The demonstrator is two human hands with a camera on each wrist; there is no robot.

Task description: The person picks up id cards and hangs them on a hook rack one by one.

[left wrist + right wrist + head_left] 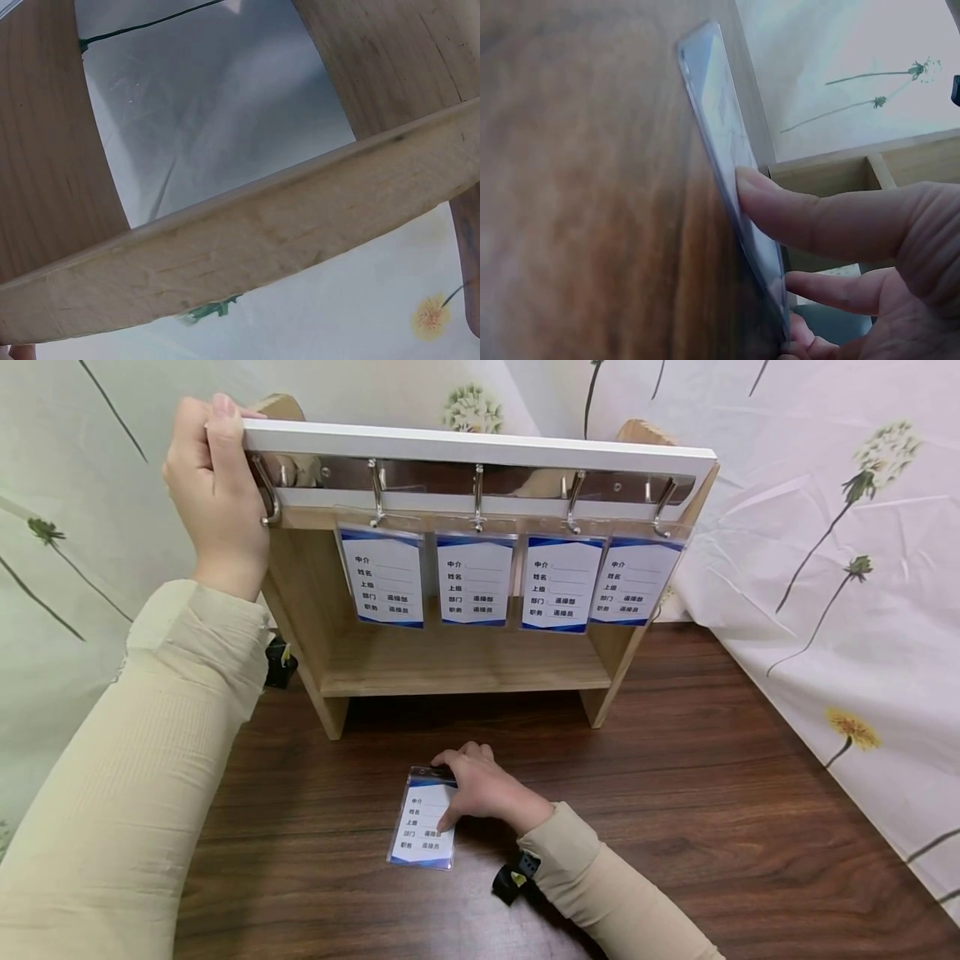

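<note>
My left hand (pixel 221 506) grips the left end of a white rail (pixel 480 439) on a small wooden rack, its thumb along the top edge. Below my right hand (pixel 483 787) is a clear-sleeved name badge (pixel 422 835), close over the dark table in front of the rack. The thumb (pixel 795 214) lies on the badge's printed face, while the other fingers curl at its upper edge, seen in the right wrist view. Similar badges (pixel 474 581) hang from metal hooks (pixel 478 497) on the rail. The left wrist view shows wooden rack panels (pixel 247 240), not the left fingers' grip.
The rack has wooden sides and a low shelf (pixel 465 664), and stands on the dark wood-grain table (pixel 712 793). Pale flower-printed sheeting (pixel 810 510) hangs behind and on both sides. A dark wrist device (pixel 513 877) sits at the right cuff.
</note>
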